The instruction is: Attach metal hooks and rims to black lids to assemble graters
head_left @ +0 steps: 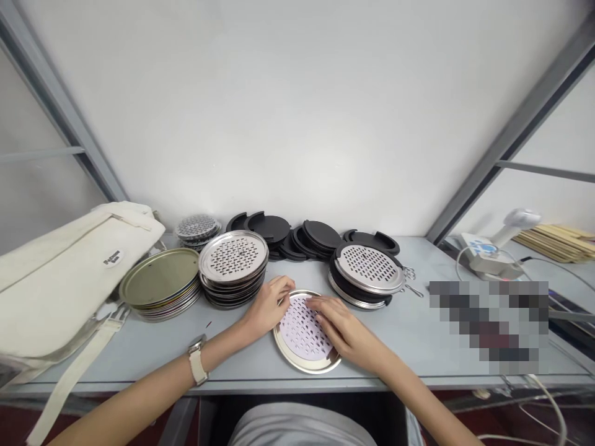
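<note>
Head view: a round metal dish (301, 364) lies flat near the front edge of the bench (253, 368), with a lilac perforated disc (301, 334) inside it. The left hand (271, 306) curls at the dish's upper-left rim; the right hand (343, 329) reaches over its right side, fingers above the disc. Both hands sit close yet apart — whether either grips, I cannot tell. Behind stand a perforated-plate stack (233, 258) and (farther left) an olive-topped stack (160, 277).

Lilac disc (302, 331) patterned with slots, silvery tray (307, 367).
I see an olive plate (160, 277), plain black holders (321, 235), a cream bag (69, 279) and a pale grey tabletop (242, 365).
</note>
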The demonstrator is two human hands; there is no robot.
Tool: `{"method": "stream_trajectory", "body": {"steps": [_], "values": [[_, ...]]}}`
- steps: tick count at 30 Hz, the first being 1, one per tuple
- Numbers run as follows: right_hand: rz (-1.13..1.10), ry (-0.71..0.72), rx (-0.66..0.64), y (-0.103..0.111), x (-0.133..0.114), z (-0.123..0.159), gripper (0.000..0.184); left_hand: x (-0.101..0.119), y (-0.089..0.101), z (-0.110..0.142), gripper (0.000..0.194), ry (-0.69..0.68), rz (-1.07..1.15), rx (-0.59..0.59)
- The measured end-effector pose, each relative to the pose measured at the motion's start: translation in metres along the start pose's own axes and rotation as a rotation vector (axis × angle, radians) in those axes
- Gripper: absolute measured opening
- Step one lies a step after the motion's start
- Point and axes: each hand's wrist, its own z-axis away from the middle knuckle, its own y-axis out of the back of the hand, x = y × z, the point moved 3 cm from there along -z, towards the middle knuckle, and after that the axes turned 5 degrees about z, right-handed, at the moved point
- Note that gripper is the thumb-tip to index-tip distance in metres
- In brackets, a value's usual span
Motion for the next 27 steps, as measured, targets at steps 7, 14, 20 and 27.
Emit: {"method": "stream_trajectory", "body": {"steps": [7,14,20,27], "values": [[0.038,0.012,-0.023,0.0017,-0.0045,-0.0002,0.023,-0.003,-0.0004,-0.0002,0.029,-0.018,-0.041,-0.002],[0.059,0.003,-0.026,0.0035,-0.0069,-0.0007,0.022,-0.0003,-0.0008,0.0004,0.028,-0.005,-0.032,-0.011],[0.094,-0.009,-0.01,0.0039,-0.0041,-0.0002,0.022,0.0021,-0.0008,0.0006,0.028,-0.007,-0.033,-0.013],[0.015,-0.008,-0.051,0.0026,-0.0058,0.0008,0.022,-0.002,-0.0013,0.0014,0.031,-0.009,-0.041,-0.011]]}}
